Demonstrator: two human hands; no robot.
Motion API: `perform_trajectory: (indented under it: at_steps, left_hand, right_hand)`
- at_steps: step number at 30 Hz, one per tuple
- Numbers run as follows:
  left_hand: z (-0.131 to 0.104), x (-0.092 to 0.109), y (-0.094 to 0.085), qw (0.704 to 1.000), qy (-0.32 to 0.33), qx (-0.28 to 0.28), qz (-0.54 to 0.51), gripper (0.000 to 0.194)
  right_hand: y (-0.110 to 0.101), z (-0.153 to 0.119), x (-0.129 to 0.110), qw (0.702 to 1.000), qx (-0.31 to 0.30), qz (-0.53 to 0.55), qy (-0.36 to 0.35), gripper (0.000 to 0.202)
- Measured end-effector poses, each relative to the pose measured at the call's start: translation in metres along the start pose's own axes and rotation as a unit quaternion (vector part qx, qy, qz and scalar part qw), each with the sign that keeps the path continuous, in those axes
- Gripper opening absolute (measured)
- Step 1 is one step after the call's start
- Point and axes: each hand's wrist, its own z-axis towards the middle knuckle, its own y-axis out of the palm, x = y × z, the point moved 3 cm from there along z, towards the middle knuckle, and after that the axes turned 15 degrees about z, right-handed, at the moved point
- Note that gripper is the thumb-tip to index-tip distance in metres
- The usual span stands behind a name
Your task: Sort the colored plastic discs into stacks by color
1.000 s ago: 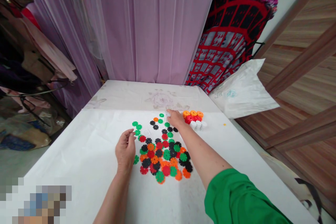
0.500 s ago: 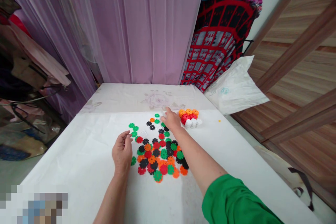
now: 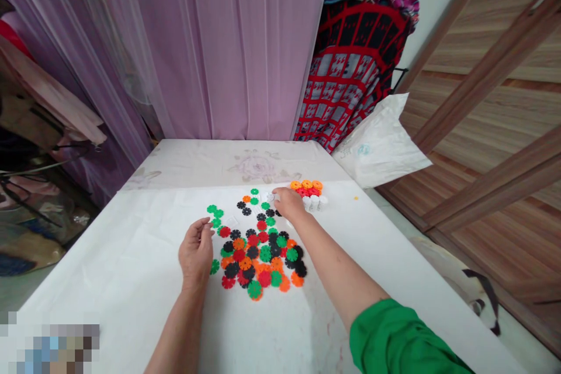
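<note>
Notched plastic discs in green, red, black and orange form a loose pile [image 3: 248, 264] on the white-covered table. My left hand [image 3: 196, 249] hovers at the pile's left side, near some green discs [image 3: 215, 209], fingers loosely curled and apart, holding nothing visible. At the far side of the pile, my right hand [image 3: 289, 203] has its thumb and fingers together around a white disc [image 3: 274, 197]. Just right of it stand stacks sorted by colour: orange [image 3: 307, 185] at the back, red [image 3: 308, 192] in the middle, white [image 3: 315, 203] in front.
A white plastic bag [image 3: 381, 146] lies at the table's far right corner. Purple curtains [image 3: 228, 47] hang behind the table [image 3: 144, 234]. Wooden doors [image 3: 491, 93] stand to the right, and clothes [image 3: 48, 93] hang at the left.
The whole view has shifted a little, so the table and stacks appear further left. My right hand has come slightly nearer and its fingers have closed on a white disc. My left hand stays beside the pile.
</note>
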Motion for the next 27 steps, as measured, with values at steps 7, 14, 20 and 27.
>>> perform_trajectory:
  at_steps: [7, 14, 20, 27]
  left_hand:
    - [0.000, -0.001, 0.000, 1.000, 0.007, -0.006, 0.020, 0.035]
    - [0.000, 0.000, 0.000, 1.000, 0.011, 0.001, 0.025, 0.034]
    - [-0.001, 0.005, -0.001, 1.000, -0.005, -0.006, 0.010, 0.031]
    - [-0.002, 0.008, -0.001, 1.000, -0.001, -0.002, 0.016, 0.030]
  right_hand:
    - [0.009, 0.022, -0.003, 0.996, -0.082, -0.010, -0.031, 0.046]
    - [0.011, 0.019, -0.013, 0.998, -0.056, -0.024, -0.017, 0.049]
    - [-0.022, -0.016, 0.005, 0.992, 0.072, 0.103, -0.002, 0.055]
    - [-0.026, -0.075, 0.057, 0.979, 0.126, 0.152, 0.054, 0.052]
